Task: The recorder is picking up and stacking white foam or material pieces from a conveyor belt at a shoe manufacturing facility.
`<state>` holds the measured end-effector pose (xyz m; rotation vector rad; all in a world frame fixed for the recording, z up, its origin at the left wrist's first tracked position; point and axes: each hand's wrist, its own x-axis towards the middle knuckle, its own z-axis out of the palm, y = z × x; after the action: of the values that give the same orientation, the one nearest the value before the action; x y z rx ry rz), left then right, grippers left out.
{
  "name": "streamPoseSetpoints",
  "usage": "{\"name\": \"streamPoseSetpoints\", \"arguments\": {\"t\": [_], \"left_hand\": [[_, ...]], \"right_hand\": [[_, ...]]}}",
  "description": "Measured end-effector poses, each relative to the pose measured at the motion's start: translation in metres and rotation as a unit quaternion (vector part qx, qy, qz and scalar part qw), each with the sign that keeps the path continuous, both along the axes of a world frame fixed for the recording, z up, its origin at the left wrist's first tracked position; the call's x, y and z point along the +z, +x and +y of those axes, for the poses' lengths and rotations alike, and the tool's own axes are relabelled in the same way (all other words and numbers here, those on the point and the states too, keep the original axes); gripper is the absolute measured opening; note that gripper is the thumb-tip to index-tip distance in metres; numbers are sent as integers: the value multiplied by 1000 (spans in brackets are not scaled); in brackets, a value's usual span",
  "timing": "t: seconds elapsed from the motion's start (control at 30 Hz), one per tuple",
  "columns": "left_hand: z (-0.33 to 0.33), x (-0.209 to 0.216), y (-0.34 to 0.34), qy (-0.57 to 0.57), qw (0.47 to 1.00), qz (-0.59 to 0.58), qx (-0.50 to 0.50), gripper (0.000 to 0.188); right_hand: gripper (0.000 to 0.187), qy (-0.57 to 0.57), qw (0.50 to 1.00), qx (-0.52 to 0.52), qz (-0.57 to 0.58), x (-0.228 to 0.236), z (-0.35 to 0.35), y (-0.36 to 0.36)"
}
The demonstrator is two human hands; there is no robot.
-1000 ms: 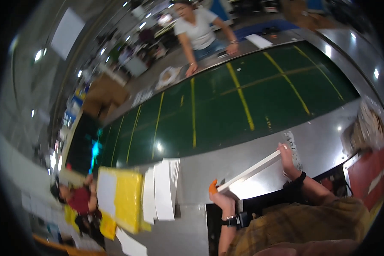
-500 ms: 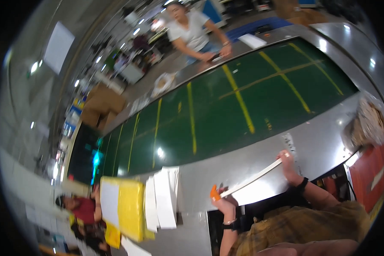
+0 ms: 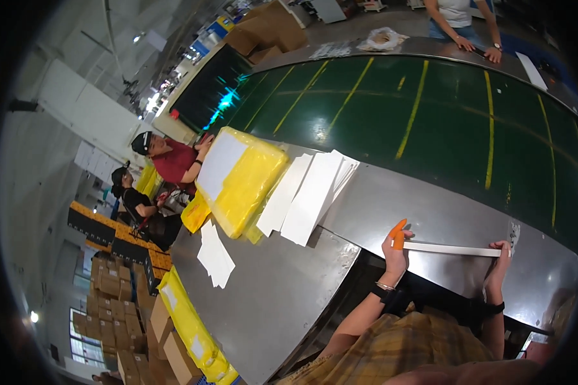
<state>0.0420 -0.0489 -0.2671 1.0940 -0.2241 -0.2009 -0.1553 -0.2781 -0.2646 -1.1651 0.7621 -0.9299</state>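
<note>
At the lower right of the frame, a slim white strip (image 3: 453, 249) lies nearly level, plain and pale, long and narrow with almost straight edges. The left hand (image 3: 395, 255), wearing orange finger covers (image 3: 399, 240), grips its left end; the right hand (image 3: 498, 260) pinches its right end. Behind it spreads the shiny metal desk (image 3: 401, 202).

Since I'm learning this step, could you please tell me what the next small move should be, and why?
Perhaps lower the strip level onto the metal table: the left hand and right hand hold its opposite ends, and the table's surface shows around it.
</note>
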Motion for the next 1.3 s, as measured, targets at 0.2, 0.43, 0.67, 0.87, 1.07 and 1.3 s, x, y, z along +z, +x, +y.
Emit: {"name": "streamPoseSetpoints", "arguments": {"t": [0.2,0.43,0.67,0.87,1.07,1.3], "left_hand": [[-4,-4,-4,8,1000,-7,-7,38],[0,-10,-2,20,1000,-15,-7,38],[-8,3,-2,57,997,-37,23,35],[-7,4,5,117,991,-55,23,35],[-5,14,0,89,995,-35,3,39],[2,13,-3,83,996,11,-3,41]], "right_hand": [[33,15,1000,3,-6,-1,-7,-8],[33,25,999,21,-7,5,-3,-8],[35,50,999,16,-12,7,-5,-10],[34,58,998,8,3,10,-7,-2],[35,34,998,46,-39,35,3,-8],[35,-34,999,-13,27,8,-2,-14]]}}
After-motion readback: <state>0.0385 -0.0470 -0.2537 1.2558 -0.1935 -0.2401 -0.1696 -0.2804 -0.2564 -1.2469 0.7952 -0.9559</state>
